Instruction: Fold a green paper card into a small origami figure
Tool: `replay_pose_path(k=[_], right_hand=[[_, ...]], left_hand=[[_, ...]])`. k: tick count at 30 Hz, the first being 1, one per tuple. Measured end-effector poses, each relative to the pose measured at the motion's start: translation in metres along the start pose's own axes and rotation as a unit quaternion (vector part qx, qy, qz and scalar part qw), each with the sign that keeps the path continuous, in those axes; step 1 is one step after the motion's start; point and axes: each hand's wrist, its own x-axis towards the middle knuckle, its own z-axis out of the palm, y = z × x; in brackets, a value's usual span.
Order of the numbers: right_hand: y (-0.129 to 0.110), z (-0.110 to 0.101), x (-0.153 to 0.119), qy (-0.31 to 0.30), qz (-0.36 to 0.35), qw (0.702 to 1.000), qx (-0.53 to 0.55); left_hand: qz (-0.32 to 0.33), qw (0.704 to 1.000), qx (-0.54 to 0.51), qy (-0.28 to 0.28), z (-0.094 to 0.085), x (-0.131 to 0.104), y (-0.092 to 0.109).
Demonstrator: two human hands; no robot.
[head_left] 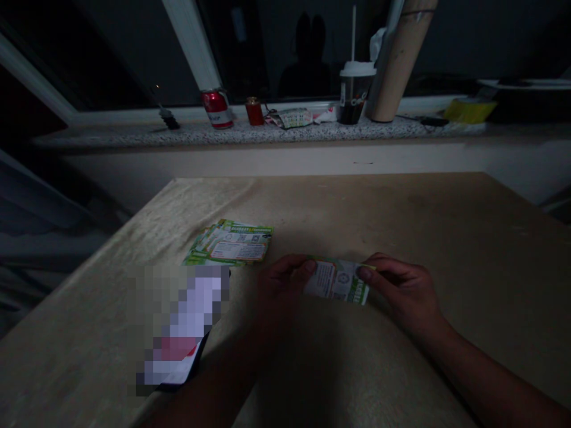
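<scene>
Pinching card (335, 280) thumb-to-finger with left hand (285, 278) at nine o'clock and right hand (408, 286) at three, seemingly to keep it flat, apart from pile (237, 245) at ten.

Leaflet (332, 280) sits between left hand (283, 282) and right hand (405, 288), over table (401, 214). Leaflet stack (241, 246) lies left of them, phone (187, 333) nearer than stack. Windowsill (294, 135) runs behind table; on it, left to right: can (217, 110), container (254, 112), wrapper (291, 119), cup (354, 95), tube (401, 62).

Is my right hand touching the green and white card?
Touching: in the head view, the right hand grips the card, its thumb over the printed face near the right end.
</scene>
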Motion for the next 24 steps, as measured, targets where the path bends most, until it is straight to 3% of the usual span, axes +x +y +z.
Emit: replay_pose_path(k=[4, 8, 13, 24], right_hand=[[0.000, -0.002, 0.002, 0.004, 0.015, 1.000, -0.023], [0.002, -0.007, 0.005, -0.023, 0.062, 0.996, -0.053], [0.014, -0.013, 0.010, -0.067, 0.090, 0.979, -0.170], [0.026, -0.004, 0.015, -0.140, -0.029, 0.925, -0.352]], left_hand=[[-0.002, 0.999, 0.039, -0.008, 0.000, 0.000, 0.000], [-0.003, 0.988, 0.148, -0.037, -0.002, 0.004, -0.001], [-0.011, 0.964, 0.257, -0.075, -0.004, 0.012, -0.002], [0.039, 0.875, 0.465, -0.132, -0.005, 0.018, -0.017]])
